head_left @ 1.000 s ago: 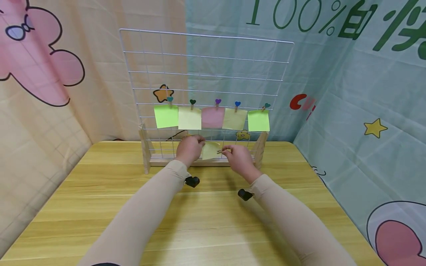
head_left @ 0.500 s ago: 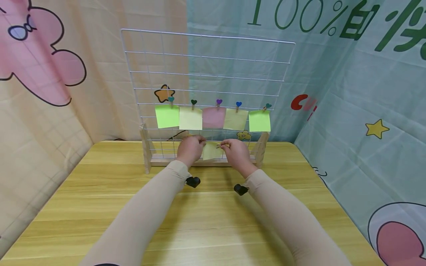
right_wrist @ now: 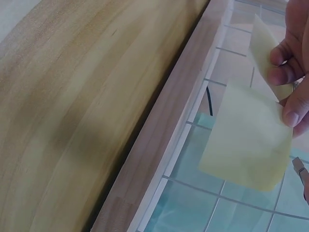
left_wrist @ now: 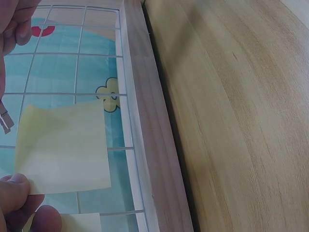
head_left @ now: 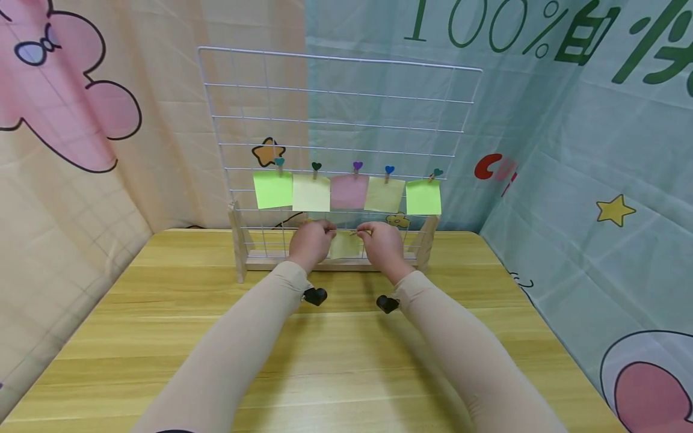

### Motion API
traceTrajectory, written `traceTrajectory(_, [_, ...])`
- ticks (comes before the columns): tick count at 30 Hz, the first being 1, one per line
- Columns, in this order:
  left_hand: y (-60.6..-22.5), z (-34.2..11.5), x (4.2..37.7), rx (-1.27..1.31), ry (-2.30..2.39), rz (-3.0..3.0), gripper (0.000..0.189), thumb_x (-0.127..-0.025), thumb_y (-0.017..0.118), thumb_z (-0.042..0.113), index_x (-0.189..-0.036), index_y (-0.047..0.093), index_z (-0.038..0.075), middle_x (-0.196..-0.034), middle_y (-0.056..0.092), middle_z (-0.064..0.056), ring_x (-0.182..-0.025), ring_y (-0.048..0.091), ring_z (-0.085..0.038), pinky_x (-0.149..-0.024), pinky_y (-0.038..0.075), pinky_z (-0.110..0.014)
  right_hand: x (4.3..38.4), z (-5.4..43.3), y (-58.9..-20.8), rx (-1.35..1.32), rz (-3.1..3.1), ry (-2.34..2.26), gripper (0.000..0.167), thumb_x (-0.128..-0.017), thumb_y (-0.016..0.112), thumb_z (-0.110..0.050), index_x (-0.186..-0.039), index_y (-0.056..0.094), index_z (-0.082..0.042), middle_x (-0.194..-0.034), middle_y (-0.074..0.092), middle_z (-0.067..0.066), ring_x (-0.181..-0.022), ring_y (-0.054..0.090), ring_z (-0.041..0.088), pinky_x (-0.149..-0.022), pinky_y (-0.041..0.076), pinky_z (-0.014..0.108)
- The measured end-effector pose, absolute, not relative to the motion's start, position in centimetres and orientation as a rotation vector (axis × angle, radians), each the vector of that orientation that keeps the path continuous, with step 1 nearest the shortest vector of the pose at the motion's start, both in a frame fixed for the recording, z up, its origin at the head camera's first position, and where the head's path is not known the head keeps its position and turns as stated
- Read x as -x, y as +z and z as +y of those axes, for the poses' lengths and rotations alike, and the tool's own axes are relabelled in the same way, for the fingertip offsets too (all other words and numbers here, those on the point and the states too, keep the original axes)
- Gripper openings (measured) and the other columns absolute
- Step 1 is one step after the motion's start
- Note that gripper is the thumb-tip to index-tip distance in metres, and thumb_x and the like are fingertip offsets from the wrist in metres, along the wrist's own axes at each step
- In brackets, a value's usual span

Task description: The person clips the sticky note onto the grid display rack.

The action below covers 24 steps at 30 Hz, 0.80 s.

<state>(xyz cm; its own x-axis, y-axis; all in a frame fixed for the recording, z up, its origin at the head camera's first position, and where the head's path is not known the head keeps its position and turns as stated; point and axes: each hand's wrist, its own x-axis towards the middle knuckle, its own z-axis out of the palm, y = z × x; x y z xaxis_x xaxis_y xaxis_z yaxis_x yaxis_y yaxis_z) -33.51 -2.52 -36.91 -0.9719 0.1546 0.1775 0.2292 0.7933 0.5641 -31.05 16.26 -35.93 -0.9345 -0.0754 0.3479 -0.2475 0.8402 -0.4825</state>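
My left hand (head_left: 312, 243) pinches a pale yellow sticky note (left_wrist: 67, 150) by one corner, in front of the lower part of a white wire grid (head_left: 346, 123). A second pale note (right_wrist: 263, 46) is also between the fingers of this hand. My right hand (head_left: 383, 245) pinches a small wooden clothespin (right_wrist: 299, 166) near the note's upper right corner. In the left wrist view the jaws of the clothespin (left_wrist: 5, 119) point toward the note, slightly apart from its edge. Most of the right hand is outside the right wrist view.
Higher on the grid hangs a row of notes, among them a pink note (head_left: 349, 191) and a green note (head_left: 273, 189), held by heart-topped clothespins. A wooden base (left_wrist: 154, 135) carries the grid on the wooden table (head_left: 335, 343). Printed curtains (head_left: 585, 168) stand behind and beside it.
My right hand has moved left and slightly up, bringing the clothespin closer to the note's top right corner. My left hand has stayed nearly still with the notes.
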Motion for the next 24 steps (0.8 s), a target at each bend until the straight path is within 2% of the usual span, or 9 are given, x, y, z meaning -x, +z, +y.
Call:
traceTrajectory(3, [-36.91, -2.53, 33.56, 0.307, -0.912, -2.858, 0.029, -0.110, 0.057, 0.033, -0.130, 0.074, 0.021, -0.124, 0.077, -0.001, -0.104, 0.074, -0.025, -0.082, 0.060, -0.043, 31.12, 16.19, -35.86, -0.246, -2.689, 0.759, 0.024, -0.106, 0.064, -0.028, -0.118, 0.081, -0.015, -0.110, 0.081, 0.005, -0.050, 0.044, 0.013, -0.052, 0.036, 0.027])
traceTrajectory(11, [-36.97, -2.54, 33.58, 0.303, -0.902, -2.866, 0.029, -0.110, 0.057, 0.034, -0.130, 0.074, 0.021, -0.124, 0.077, -0.001, -0.103, 0.075, -0.024, -0.083, 0.060, -0.043, 31.22, 16.00, -35.76, -0.258, -2.664, 0.757, 0.023, -0.105, 0.066, -0.026, -0.116, 0.082, -0.014, -0.112, 0.081, 0.005, -0.055, 0.050, 0.015, -0.053, 0.037, 0.027])
traceTrajectory(24, [-36.85, -2.63, 33.35, 0.317, -0.913, -2.845, 0.027, -0.109, 0.058, 0.032, -0.128, 0.075, 0.020, -0.123, 0.078, -0.002, -0.102, 0.075, -0.025, -0.081, 0.060, -0.042, 31.45, 15.98, -35.75, -0.227, -2.678, 0.756, 0.022, -0.105, 0.066, -0.027, -0.116, 0.082, -0.016, -0.105, 0.081, 0.004, -0.050, 0.043, 0.014, -0.049, 0.032, 0.027])
